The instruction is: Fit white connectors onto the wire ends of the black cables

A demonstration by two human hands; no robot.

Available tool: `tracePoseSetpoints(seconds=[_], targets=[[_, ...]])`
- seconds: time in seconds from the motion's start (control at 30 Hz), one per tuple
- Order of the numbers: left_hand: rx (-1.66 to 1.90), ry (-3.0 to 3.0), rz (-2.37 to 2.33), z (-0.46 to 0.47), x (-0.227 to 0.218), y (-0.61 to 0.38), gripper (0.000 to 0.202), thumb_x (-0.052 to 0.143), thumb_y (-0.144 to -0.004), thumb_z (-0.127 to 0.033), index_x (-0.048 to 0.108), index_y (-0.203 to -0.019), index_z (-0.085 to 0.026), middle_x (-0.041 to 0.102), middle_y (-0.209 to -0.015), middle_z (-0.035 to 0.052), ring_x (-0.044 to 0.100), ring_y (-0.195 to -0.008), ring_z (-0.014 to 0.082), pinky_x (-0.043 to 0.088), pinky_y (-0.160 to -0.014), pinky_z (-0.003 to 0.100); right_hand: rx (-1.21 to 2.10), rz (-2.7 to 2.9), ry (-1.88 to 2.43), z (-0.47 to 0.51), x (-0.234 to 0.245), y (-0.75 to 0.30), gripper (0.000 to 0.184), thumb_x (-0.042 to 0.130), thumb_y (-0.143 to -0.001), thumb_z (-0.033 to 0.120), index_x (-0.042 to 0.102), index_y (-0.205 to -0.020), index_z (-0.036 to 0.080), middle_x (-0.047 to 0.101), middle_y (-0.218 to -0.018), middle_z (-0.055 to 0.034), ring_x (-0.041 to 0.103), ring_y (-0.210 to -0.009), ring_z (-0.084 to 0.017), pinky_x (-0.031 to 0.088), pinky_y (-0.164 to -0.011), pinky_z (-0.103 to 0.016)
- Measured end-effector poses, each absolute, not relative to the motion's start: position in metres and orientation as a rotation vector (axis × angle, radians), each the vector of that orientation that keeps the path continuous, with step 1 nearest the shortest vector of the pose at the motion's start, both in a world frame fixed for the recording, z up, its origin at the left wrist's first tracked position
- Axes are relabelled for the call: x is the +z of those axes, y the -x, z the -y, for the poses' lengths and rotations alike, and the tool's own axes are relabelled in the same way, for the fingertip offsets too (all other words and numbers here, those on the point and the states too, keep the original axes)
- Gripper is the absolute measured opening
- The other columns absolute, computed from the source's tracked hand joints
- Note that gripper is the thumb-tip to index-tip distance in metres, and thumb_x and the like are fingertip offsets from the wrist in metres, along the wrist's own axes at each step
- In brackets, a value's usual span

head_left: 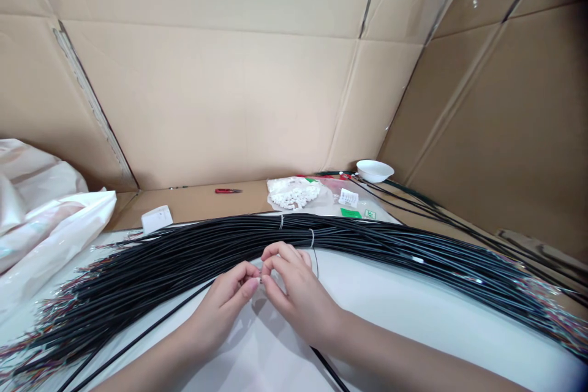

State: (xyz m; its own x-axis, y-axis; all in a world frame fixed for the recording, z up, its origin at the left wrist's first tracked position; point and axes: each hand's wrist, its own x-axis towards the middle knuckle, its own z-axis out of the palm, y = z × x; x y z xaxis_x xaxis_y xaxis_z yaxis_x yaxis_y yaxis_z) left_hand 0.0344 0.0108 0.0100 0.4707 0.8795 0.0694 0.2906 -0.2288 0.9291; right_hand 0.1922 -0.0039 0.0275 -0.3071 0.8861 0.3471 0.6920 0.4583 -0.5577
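My left hand (232,291) and my right hand (296,291) meet over the white work surface, with thumbs and fingers pinched together. Between the fingertips is a tiny reddish and white piece (261,278), too small and covered to name. A single black cable (156,323) runs from the lower left to behind my left hand. Below my right forearm another stretch of black cable (329,369) shows; where it leads is hidden. Just beyond my fingers lies a large bundle of black cables (184,260), tied with pale ties (312,237), its ends fraying into coloured wires (55,312).
Behind the bundle lie a bag of small white parts (294,194), red-handled snips (228,190), a white label (348,198) and a white bowl (375,171). Crumpled white plastic (50,220) is at left. Cardboard walls (220,98) enclose the back and right; more cables (441,214) run along the right.
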Motion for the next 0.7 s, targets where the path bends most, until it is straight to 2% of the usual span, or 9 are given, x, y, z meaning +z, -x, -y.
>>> tracePoseSetpoints(seconds=[0.43,0.7], targets=[[0.792,-1.857,-1.030,-0.0069,0.0046,-0.0363,0.020,0.034,-0.089,-0.032,0.051,-0.089,-0.021,0.057,-0.082,0.0000,0.050,-0.074,0.0160,0.037,-0.069,0.023,0.116,2.271,1.371,0.0030,0.0356,-0.1946,0.014,0.048,-0.076,0.010,0.052,-0.065,0.016,0.054,-0.098,-0.0075,0.045,-0.099,-0.023,0.028,-0.081,-0.042],[0.731,-1.922,-1.009,-0.0055,0.0077,-0.0368,0.020,0.033,-0.089,-0.029,0.051,-0.089,-0.020,0.058,-0.085,0.0015,0.052,-0.077,0.0166,0.038,-0.071,0.024,0.138,2.364,1.340,0.0029,0.0371,-0.1986,0.014,0.050,-0.074,0.008,0.054,-0.062,0.015,0.053,-0.098,-0.0049,0.043,-0.098,-0.019,0.023,-0.085,-0.040]])
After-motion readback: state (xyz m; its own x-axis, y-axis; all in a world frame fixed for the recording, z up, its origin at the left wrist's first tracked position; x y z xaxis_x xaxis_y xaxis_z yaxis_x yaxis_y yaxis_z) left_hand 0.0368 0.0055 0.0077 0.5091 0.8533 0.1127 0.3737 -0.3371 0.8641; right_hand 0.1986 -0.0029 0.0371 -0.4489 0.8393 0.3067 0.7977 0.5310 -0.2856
